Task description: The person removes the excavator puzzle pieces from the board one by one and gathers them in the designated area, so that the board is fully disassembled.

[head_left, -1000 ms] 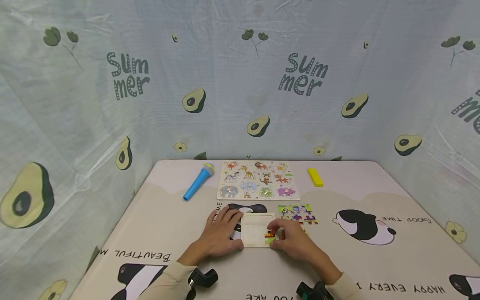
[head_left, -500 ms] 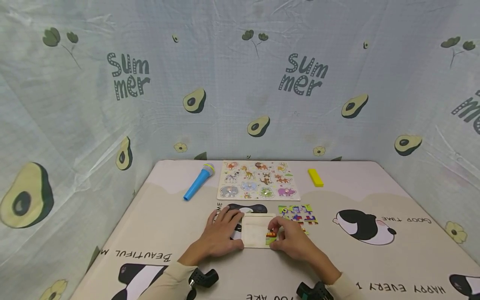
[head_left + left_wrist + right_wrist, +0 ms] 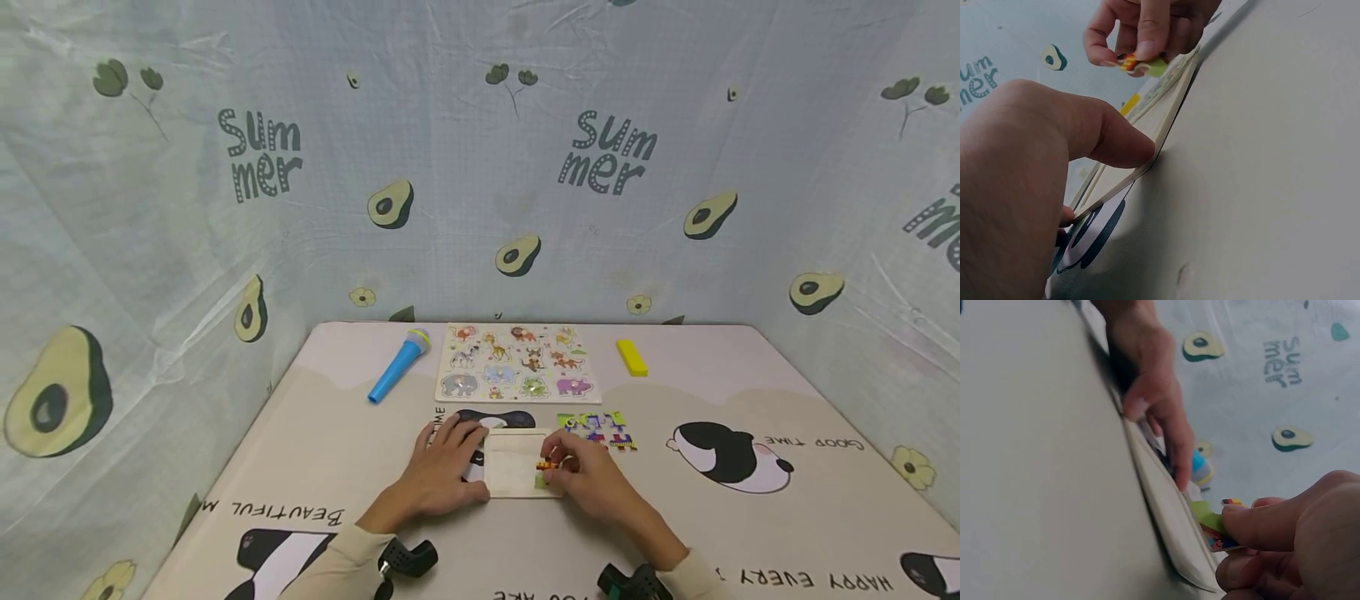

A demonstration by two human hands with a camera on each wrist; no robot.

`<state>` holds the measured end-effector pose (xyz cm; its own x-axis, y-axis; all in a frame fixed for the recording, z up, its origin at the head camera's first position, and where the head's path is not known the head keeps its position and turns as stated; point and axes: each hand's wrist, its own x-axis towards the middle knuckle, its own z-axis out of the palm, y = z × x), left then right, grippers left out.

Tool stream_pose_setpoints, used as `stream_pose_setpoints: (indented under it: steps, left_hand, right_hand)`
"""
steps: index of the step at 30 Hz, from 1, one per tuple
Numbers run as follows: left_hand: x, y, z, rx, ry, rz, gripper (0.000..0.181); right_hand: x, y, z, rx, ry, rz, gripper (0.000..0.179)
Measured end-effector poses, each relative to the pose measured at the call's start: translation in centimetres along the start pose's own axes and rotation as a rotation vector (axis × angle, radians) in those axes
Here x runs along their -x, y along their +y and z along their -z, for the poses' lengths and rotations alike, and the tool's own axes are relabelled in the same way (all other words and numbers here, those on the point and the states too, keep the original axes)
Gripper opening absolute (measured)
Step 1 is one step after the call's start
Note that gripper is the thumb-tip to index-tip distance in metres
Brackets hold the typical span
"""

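A small pale wooden puzzle tray point(image 3: 510, 467) lies flat on the table in front of the person. The left hand point(image 3: 444, 468) rests at its left side, thumb on the near corner and fingers spread toward the far corner. Over the tray's right side, the right hand point(image 3: 592, 477) pinches a green, red and yellow jigsaw piece point(image 3: 1210, 520) between thumb and fingers. In the left wrist view this piece point(image 3: 1147, 64) is held tilted, partly hidden by the fingertips. Several loose jigsaw pieces point(image 3: 597, 430) lie just beyond the right hand.
Behind the tray lies a flat animal peg puzzle board point(image 3: 516, 363). A blue toy microphone point(image 3: 397, 368) is to the board's left, a yellow block point(image 3: 632, 357) to its right. Printed curtains point(image 3: 465, 208) stand along the table's back and sides.
The jigsaw piece, earlier lying near the tray's lower right corner, is now tilted up in the right hand's fingers. The right hand has shifted slightly right. The left hand stays put.
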<state>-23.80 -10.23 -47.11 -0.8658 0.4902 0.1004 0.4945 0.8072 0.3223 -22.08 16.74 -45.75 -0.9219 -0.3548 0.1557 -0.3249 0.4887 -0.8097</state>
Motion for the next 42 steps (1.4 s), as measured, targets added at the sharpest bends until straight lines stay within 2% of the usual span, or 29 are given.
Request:
stream_pose_setpoints:
  steps: [5,10,22,28,37,42]
  left_hand:
    - [0.0,0.0,-0.1,0.004,0.004,-0.002,0.081]
    - [0.0,0.0,0.0,0.006,0.001,-0.002,0.081]
    - [0.1,0.0,0.1,-0.001,-0.003,0.003,0.081]
    - [0.0,0.0,0.1,-0.005,-0.003,0.005,0.082]
    - [0.0,0.2,0.0,-0.006,-0.002,-0.005,0.081]
    - [-0.2,0.1,0.0,-0.013,-0.006,-0.008,0.081]
  right_hand:
    - [0.2,0.4,1.7,-0.068,0.045,-0.004,0.013]
    - [0.5,1.1,3.5,-0.123,0.062,-0.044,0.012]
    - [1.1,3.5,7.2,-0.151,0.116,-0.228,0.021]
    - [1.5,4.5,8.6,-0.160,0.092,-0.241,0.024]
    - [2.1,6.0,9.8,-0.066,0.070,-0.294,0.022]
    - [2.1,6.3,9.5,0.046,0.107,-0.347,0.020]
